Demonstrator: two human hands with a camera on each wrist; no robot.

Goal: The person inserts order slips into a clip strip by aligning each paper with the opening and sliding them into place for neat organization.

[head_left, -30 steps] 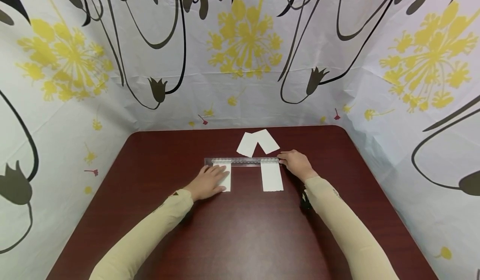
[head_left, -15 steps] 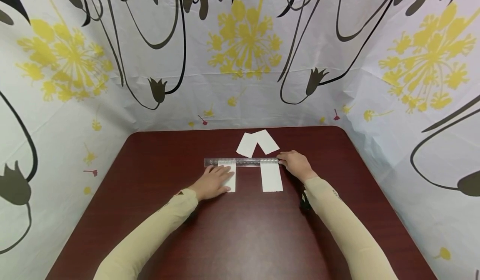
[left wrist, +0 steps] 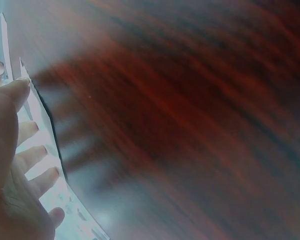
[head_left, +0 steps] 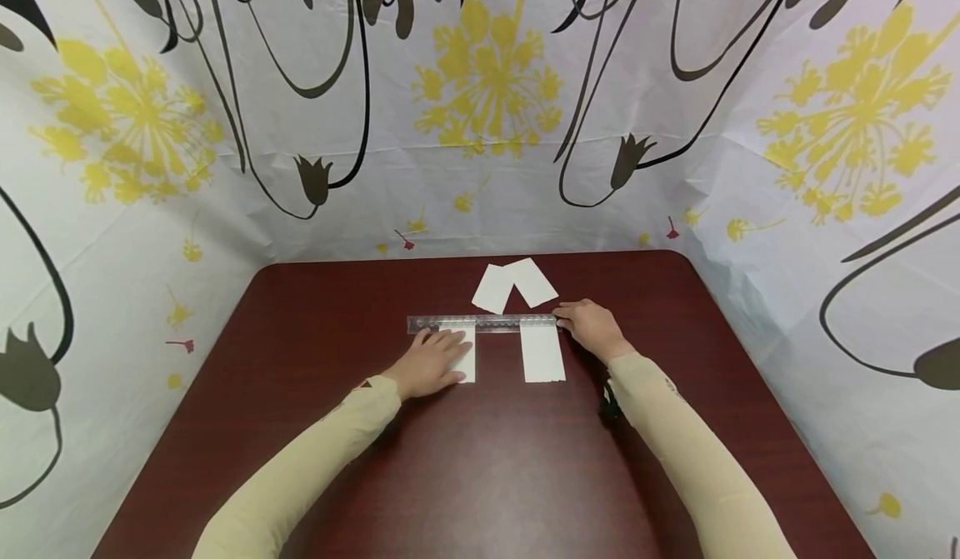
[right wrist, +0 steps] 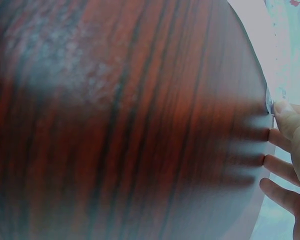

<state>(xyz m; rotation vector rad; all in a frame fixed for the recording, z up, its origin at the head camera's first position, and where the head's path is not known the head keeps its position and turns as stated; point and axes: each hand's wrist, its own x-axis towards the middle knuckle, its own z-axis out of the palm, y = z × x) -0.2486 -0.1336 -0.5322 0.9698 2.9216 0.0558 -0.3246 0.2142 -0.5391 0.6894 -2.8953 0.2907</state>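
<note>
A clear ruler (head_left: 498,323) lies crosswise on the table, over the top ends of two white paper pieces. My left hand (head_left: 427,364) rests with spread, straight fingers on the left paper piece (head_left: 469,366), partly covering it. To its right lies the other paper piece (head_left: 543,356), a gap of bare table between them. At the ruler's right end, my right hand (head_left: 592,327) pinches it between thumb and finger. The right wrist view shows the thumb (right wrist: 285,112) at the ruler's end, with other fingers touching down near the tabletop.
Beyond the ruler, two more white paper pieces, a left one (head_left: 492,289) and a right one (head_left: 533,282), lie angled with their tops meeting. The dark red-brown table (head_left: 480,476) has rounded far corners. A flower-patterned cloth (head_left: 495,201) hangs around it.
My left hand has slid to the right together with the paper piece under it, narrowing the gap to the other piece. The right hand and ruler have stayed in place.
</note>
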